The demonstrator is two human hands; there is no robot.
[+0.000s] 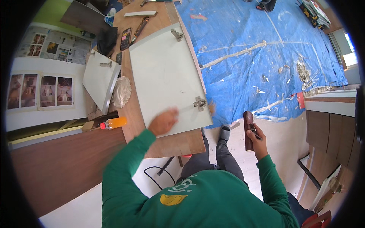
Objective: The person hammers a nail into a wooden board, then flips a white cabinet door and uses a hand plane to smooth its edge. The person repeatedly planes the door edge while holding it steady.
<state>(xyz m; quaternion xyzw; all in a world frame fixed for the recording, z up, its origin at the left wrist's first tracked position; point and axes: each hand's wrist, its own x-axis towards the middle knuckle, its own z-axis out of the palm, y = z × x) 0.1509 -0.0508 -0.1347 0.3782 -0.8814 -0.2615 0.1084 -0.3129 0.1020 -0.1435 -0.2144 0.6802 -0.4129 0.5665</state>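
Observation:
A dark reddish-brown wooden hand plane point(248, 123) is in my right hand point(258, 141), held upright out to the right of the workbench, with my fingers wrapped round its middle. My left hand point(163, 122) is over the near left part of a white cabinet door point(163, 68); motion smears its fingers, and I cannot tell whether it touches the surface. The door lies flat on the wooden bench top point(175, 145). One metal hinge point(199, 103) sits near its close right corner, another hinge point(176, 35) near its far right corner.
A smaller white panel point(99, 81) with a hinge lies to the left, beside crumpled plastic point(121, 92) and a bottle of orange drink point(114, 122). Further back are a phone point(126, 38) and a utility knife point(140, 27). Blue tarp point(235, 57) covers the floor; a person's feet point(262, 7) show far off.

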